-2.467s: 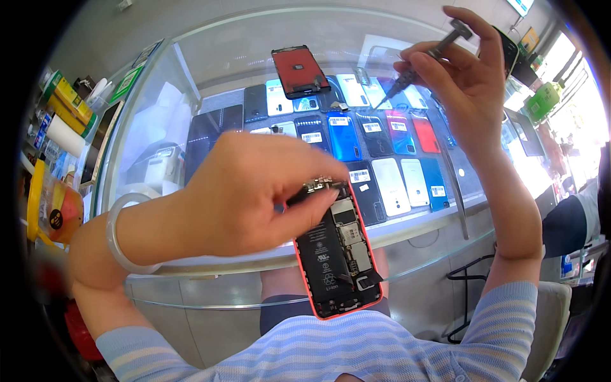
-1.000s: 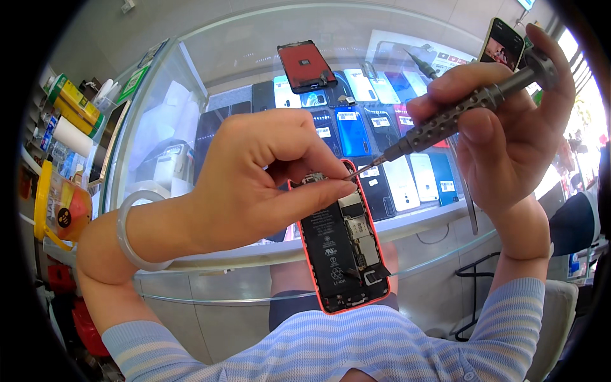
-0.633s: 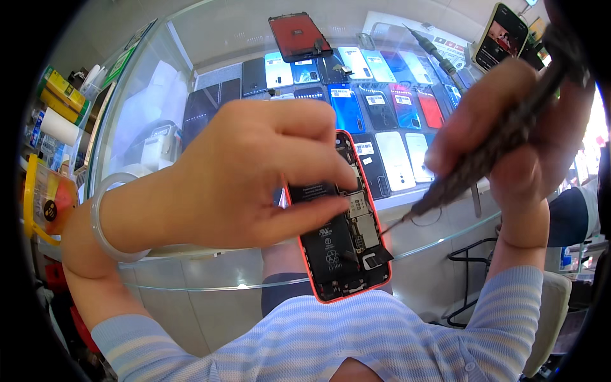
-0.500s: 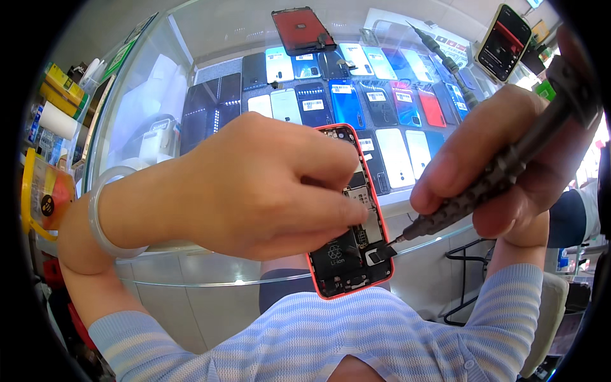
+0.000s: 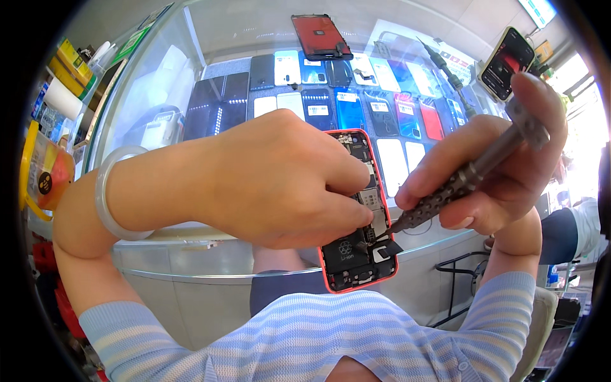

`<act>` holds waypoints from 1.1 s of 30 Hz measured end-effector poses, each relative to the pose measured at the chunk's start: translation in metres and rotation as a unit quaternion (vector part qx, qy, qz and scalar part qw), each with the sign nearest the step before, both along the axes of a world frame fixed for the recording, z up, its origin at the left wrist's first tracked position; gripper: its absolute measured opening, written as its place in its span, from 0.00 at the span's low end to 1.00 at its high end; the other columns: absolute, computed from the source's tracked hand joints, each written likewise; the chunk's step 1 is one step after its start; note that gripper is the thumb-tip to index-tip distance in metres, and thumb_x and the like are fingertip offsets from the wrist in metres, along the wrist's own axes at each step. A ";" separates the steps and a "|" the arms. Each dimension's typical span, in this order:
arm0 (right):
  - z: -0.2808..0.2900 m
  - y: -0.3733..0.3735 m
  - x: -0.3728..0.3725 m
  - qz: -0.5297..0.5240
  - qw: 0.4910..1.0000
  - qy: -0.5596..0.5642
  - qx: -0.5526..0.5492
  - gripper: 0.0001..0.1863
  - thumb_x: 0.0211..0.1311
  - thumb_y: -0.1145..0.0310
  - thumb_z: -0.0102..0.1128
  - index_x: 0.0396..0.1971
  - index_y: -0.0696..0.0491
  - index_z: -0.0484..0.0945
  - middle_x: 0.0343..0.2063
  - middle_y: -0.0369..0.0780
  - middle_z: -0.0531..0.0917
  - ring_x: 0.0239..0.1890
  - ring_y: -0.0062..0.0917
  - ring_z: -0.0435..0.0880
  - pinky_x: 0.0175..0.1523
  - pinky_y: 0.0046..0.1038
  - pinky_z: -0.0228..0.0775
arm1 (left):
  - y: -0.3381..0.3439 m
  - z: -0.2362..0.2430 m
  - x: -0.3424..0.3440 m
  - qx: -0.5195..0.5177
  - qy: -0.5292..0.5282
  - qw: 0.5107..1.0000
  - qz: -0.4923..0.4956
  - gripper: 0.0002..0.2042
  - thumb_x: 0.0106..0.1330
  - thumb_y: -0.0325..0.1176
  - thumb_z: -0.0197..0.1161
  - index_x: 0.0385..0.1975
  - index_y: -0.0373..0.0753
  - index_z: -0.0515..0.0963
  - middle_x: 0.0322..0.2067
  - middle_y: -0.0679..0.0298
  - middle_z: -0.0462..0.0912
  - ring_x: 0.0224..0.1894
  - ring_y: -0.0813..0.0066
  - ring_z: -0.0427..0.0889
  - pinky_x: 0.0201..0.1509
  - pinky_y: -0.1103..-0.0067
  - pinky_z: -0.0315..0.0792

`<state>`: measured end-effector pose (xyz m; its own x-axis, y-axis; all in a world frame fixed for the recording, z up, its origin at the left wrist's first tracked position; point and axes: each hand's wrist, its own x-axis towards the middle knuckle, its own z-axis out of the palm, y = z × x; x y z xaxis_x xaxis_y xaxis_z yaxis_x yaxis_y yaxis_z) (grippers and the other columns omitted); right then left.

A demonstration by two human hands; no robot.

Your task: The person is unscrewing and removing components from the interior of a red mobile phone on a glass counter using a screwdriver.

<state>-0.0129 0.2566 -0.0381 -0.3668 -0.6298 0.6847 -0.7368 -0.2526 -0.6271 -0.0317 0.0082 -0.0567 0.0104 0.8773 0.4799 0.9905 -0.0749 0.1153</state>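
An opened phone with a red frame [image 5: 386,191] lies under my left hand [image 5: 286,184], its battery and circuit parts bare. The left fingers are closed over the phone, gripping it; the thumb and part of the phone are hidden beneath them. My right hand [image 5: 490,172] pinches a dark grey screwdriver [image 5: 439,204] with a knobbly handle. Its tip points down into the phone beside the black battery [image 5: 345,254], close to the left fingertips. By the battery's right side, a small black flap [image 5: 387,249] sticks up.
Under the glass counter several phones, among them a blue one [image 5: 350,109], lie in rows. On top rest a detached red-backed screen panel [image 5: 321,38] and another screwdriver [image 5: 442,67]. A phone with a lit screen [image 5: 508,63] stands at the far right. The glass edge curves before me.
The screwdriver tip has moved leftward, from the phone's right rim to inside it near the battery. The right hand has shifted left with it. The left hand keeps its grip.
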 end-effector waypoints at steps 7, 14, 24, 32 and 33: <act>0.003 0.001 0.007 -0.031 0.999 0.018 0.029 0.49 0.55 0.67 0.71 0.66 0.51 0.41 0.29 0.52 0.82 0.27 0.39 0.86 0.33 0.36 0.84 | -0.001 -0.003 -0.001 -0.004 -0.023 1.000 0.001 0.07 0.52 0.29 0.67 0.32 0.42 0.82 0.20 0.72 0.71 0.17 0.76 0.71 0.15 0.78 0.62; 0.022 -0.011 0.027 -0.102 0.984 0.090 0.119 0.37 0.50 0.63 0.73 0.56 0.49 0.59 0.28 0.46 0.83 0.25 0.34 0.85 0.29 0.30 0.81 | -0.003 -0.001 -0.001 -0.001 -0.020 1.000 0.004 0.08 0.53 0.32 0.68 0.34 0.45 0.83 0.18 0.72 0.68 0.18 0.74 0.71 0.16 0.77 0.62; 0.047 -0.017 0.047 -0.199 0.927 0.121 0.295 0.24 0.44 0.57 0.77 0.38 0.55 0.78 0.25 0.40 0.82 0.23 0.29 0.83 0.24 0.25 0.78 | -0.004 -0.002 0.000 0.006 -0.058 0.998 0.002 0.08 0.54 0.32 0.68 0.34 0.45 0.83 0.17 0.70 0.67 0.18 0.72 0.72 0.16 0.75 0.62; 0.026 -0.014 0.030 -0.130 0.971 0.110 0.165 0.28 0.43 0.54 0.77 0.40 0.54 0.75 0.27 0.39 0.83 0.24 0.29 0.84 0.26 0.27 0.79 | -0.003 -0.004 0.000 0.001 -0.064 0.998 0.005 0.08 0.53 0.32 0.69 0.33 0.44 0.83 0.17 0.70 0.68 0.19 0.72 0.73 0.17 0.75 0.63; 0.028 -0.013 0.031 -0.129 0.971 0.113 0.167 0.29 0.43 0.54 0.76 0.41 0.54 0.74 0.27 0.40 0.83 0.24 0.30 0.84 0.26 0.27 0.79 | -0.002 -0.004 -0.001 0.007 -0.068 0.998 0.000 0.08 0.53 0.32 0.69 0.33 0.44 0.83 0.17 0.70 0.68 0.19 0.71 0.73 0.17 0.75 0.64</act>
